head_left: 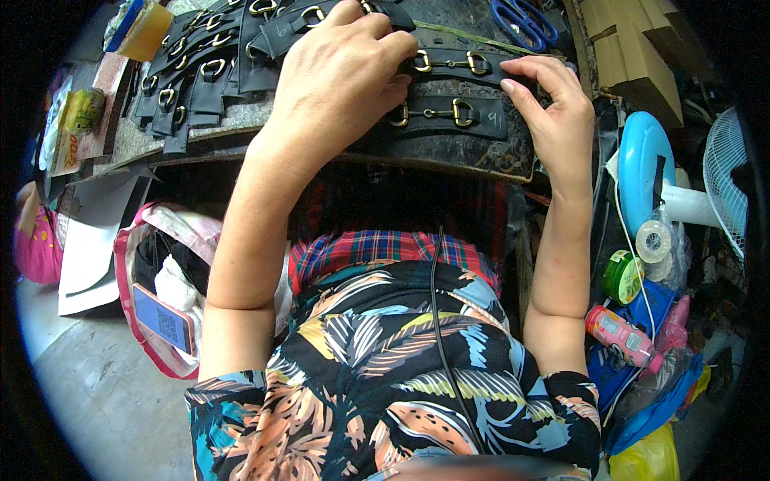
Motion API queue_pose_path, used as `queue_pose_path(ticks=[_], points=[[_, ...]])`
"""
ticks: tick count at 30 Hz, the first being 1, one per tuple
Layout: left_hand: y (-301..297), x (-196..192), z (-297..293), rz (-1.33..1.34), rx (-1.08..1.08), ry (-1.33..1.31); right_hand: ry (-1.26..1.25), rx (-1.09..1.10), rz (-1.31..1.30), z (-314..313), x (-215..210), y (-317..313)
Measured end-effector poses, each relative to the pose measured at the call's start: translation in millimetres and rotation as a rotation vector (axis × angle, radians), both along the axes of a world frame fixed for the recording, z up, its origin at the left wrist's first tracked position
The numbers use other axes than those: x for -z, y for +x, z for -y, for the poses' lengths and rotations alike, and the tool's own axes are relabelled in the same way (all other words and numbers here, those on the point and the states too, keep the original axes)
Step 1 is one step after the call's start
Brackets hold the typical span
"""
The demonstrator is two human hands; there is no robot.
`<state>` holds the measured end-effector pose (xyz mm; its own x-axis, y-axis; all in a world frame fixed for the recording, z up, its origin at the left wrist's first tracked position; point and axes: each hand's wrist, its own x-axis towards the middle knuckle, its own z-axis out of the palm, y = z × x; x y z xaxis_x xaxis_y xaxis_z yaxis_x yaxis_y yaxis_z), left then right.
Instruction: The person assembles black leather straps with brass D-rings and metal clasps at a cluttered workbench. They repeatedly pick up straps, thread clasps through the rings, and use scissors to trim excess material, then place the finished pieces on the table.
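Black leather straps with brass-coloured ring-and-bar fittings lie on the worktable. My left hand (343, 76) is closed over one black strap (395, 16) at the top of the view; its fingertips are hidden. At the right, my right hand (553, 100) has thumb and forefinger at the end of another black leather strap (451, 62), lying flat crosswise. Just below that one rests a third strap (449, 116) with a light handwritten mark at its end. To the left of my left hand, several more straps (212, 76) overlap in a pile.
Blue-handled scissors (525, 22) and a thin greenish strip (457, 34) lie beyond my hands. A sponge-like yellow block (146, 30) sits far left. Right of the table (513, 167) are a cardboard box (642, 72), a fan (726, 176) and a pink bottle (622, 335). A bag with a phone (163, 318) stands lower left.
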<state>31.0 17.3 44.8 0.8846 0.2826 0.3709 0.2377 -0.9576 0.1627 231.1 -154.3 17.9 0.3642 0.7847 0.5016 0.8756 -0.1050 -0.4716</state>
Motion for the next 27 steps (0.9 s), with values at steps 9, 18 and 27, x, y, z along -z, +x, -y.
queue_pose_path(ticks=[9, 18, 27], points=[[-22, 4, 9, 0.196, 0.005, 0.111, 0.054, -0.020, 0.046, 11, -8, -18], [-35, 31, 36, 0.297, 0.029, -0.087, 0.112, -0.047, 0.086, 16, 8, -42], [-22, 39, 44, 0.330, 0.054, -0.113, 0.111, 0.003, -0.069, 26, 0, -37]])
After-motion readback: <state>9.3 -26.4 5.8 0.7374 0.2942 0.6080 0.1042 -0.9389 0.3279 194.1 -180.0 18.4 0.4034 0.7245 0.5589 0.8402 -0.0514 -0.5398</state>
